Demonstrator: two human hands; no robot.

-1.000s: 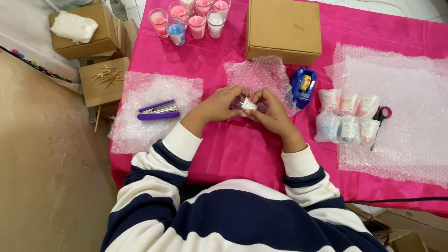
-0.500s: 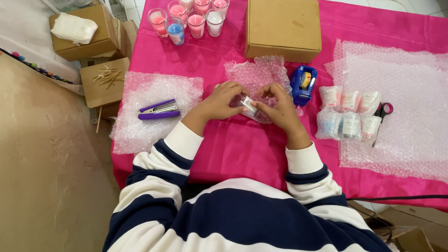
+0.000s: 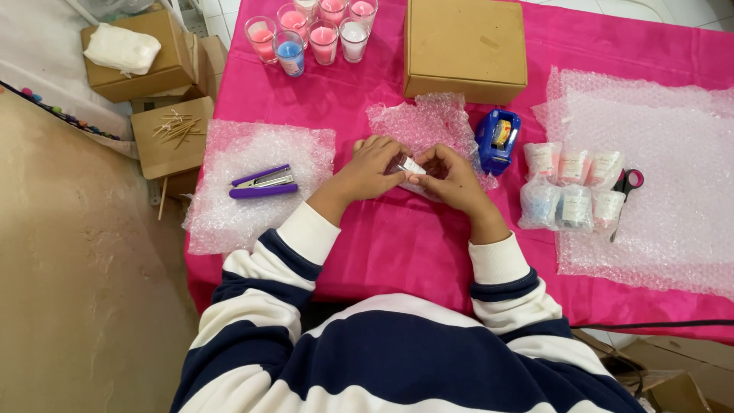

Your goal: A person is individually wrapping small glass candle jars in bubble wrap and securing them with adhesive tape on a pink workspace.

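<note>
Far left: small brown boxes (image 3: pixel 157 130) beside the pink table (image 3: pixel 397 252). Next, a purple stapler (image 3: pixel 264 183) lying on a bubble wrap sheet (image 3: pixel 252 222). Middle: left hand (image 3: pixel 375 164) and right hand (image 3: pixel 451 177) close together, both curled around a small glass jar (image 3: pixel 403 164), fingers pinching it from each side. Tipped over, with its long way running from left hand to right hand. Touching both, on the edge of a crumpled bubble wrap piece (image 3: pixel 428 122). Just right: blue tape holder (image 3: pixel 497 140). Farther right: wrapped jars (image 3: pixel 569 191) and scissors (image 3: pixel 627 187).
</note>
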